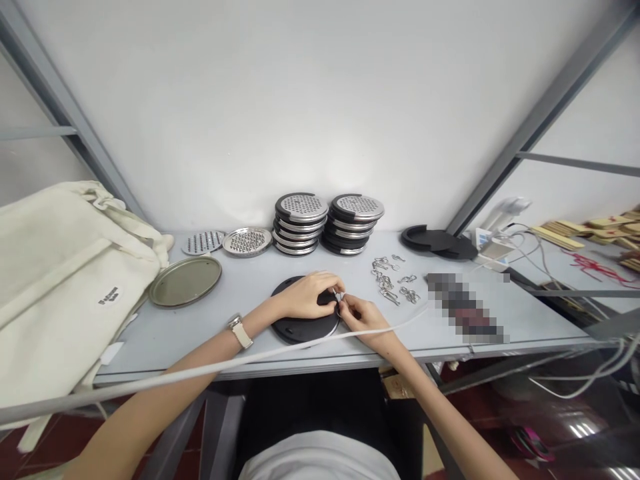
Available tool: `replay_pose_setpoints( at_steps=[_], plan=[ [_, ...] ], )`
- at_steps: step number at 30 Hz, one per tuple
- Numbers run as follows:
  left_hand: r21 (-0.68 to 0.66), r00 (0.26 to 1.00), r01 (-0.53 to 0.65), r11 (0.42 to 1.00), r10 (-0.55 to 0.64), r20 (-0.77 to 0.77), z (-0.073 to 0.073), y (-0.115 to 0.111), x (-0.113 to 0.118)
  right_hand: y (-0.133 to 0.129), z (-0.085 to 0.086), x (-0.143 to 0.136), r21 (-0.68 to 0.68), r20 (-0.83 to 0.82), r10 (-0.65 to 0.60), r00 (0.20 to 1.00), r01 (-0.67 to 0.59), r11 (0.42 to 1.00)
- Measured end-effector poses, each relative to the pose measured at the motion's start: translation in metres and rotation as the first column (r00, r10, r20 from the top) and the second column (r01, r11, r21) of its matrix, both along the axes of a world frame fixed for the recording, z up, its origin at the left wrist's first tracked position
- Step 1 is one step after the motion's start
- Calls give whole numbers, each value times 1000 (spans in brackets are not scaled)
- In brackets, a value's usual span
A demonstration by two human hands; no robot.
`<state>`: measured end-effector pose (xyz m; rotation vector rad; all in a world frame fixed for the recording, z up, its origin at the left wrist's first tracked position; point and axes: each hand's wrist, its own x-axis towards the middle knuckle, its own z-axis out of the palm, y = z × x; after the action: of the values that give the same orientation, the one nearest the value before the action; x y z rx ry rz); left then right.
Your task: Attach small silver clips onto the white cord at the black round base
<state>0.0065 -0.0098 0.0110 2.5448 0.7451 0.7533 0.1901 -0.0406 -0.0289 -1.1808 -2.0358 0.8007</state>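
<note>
A round black disc (pixel 305 328) with a shiny metal edge lies on the table in front of me. My left hand (pixel 315 293) rests across it, thumb and fingers pinched on a small metal clasp (pixel 339 295) at the disc's right edge. My right hand (pixel 363 320) pinches the same clasp from the other side, its fingers curled. The clasp is partly hidden by the fingertips, so I cannot tell whether it is hooked to the disc. Several loose metal clasps (pixel 385 280) are scattered to the right of my hands.
Two stacks of black-backed metal grater discs (pixel 301 223) stand against the wall. Loose grater plates (pixel 247 241) and a round lid (pixel 186 281) lie left. Black round covers (pixel 430 239) lie right. A white cable (pixel 210 369) crosses before my arms. A cream bag (pixel 65 267) stands left.
</note>
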Motion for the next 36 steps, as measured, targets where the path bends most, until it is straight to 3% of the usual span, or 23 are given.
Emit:
replay_pose_setpoints(
  at_steps=[12, 23, 36],
  plan=[
    [-103, 997, 70, 992, -66, 34, 4, -2, -1, 1, 1, 1, -43, -10, -2, 1000, 2, 999],
    [-132, 994, 84, 988, -74, 83, -2, 2, -1, 9, -11, 3, -82, -98, 15, 995, -23, 996],
    [-132, 990, 115, 985, -103, 97, 0, 1, -1, 2, -5, -1, -11, 2, -75, 997, 75, 997]
  ],
)
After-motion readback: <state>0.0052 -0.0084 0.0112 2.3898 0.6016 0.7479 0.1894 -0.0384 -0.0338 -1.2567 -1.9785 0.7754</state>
